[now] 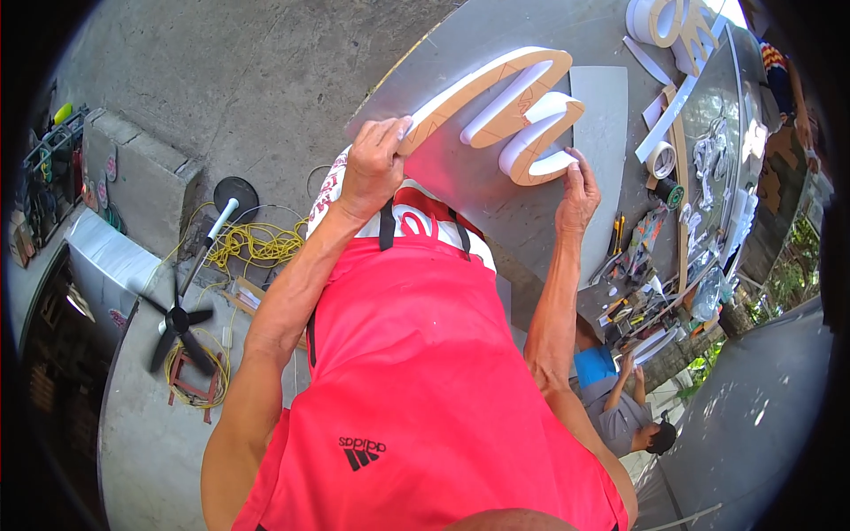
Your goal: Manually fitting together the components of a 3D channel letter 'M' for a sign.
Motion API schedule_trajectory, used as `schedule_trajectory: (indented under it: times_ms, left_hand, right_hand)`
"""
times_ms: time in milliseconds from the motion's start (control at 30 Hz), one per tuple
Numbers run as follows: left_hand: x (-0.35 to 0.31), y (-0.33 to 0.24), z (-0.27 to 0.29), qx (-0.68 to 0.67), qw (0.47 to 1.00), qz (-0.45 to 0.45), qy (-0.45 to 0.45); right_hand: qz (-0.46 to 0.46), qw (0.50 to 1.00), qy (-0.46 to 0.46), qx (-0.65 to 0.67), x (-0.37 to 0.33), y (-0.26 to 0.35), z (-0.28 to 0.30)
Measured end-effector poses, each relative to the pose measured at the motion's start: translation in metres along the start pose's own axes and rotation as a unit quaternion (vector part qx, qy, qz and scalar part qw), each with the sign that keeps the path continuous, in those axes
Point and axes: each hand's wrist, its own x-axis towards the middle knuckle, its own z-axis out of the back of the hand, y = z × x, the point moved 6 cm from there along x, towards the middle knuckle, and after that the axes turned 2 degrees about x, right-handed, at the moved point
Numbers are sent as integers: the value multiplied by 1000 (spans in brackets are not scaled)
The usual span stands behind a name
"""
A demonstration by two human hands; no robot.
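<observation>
Your left hand grips one wavy sign letter | your right hand grips its near end | one tape roll right of the letter

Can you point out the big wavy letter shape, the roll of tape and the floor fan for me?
wavy letter shape (496, 88), head view, on its brown top face.
roll of tape (660, 159), head view, on its white ring.
floor fan (180, 323), head view, on its hub.

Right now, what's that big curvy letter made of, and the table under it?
The curvy letter looks like white plastic or foam walls with a tan, paper-like face; pencil lines show on it. The table looks like dull grey sheet metal, though that is uncertain.
</observation>
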Motion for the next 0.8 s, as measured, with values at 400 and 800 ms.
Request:
schedule_trajectory:
  times_ms: [400, 800]
  left_hand:
    - [21, 3, 9, 15, 998, -19, -65]
    - [17, 4, 7, 6, 997, 6, -80]
  right_hand:
    - [17, 1000, -9, 1, 11, 8, -6]
    - [26, 999, -7, -18, 1, 7, -6]
